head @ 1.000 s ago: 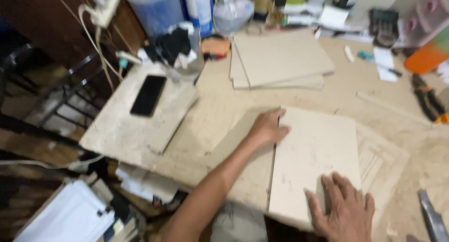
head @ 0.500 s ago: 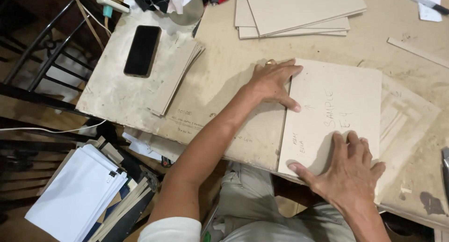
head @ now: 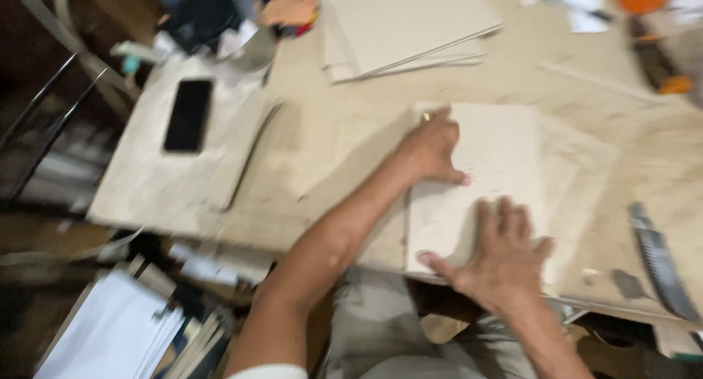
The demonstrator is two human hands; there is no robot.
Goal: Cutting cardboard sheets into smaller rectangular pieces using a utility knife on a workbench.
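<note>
Pale rectangular board (head: pixel 498 166) lies flat on the dusty worktable (head: pixel 337 145), right of centre; long axis runs near-to-far, near end at the table's near edge, possibly just over it; faint pencil marks on its face, too blurred to make out.

Both hands are on it, flat; neither grips anything. Left hand (head: pixel 433 148) sits on the board's left edge toward the far end, fingers loosely spread, thumb across the face; a ring on one finger. Right hand (head: pixel 501 254) is palm-down on the near end, fingers splayed and pointing far, thumb out to the left along the near edge. So the board lies straight ahead of the right hand and to the right of the left; the right hand covers more of it.

Under it, a wider, thinner sheet (head: pixel 586 174) shows on the right side. Stack of similar boards (head: pixel 410 24) far, well apart. Black phone (head: pixel 188 115) on a slab far left. Blade-like tool (head: pixel 663 262) near right, apart from the board; frame is motion-blurred.
</note>
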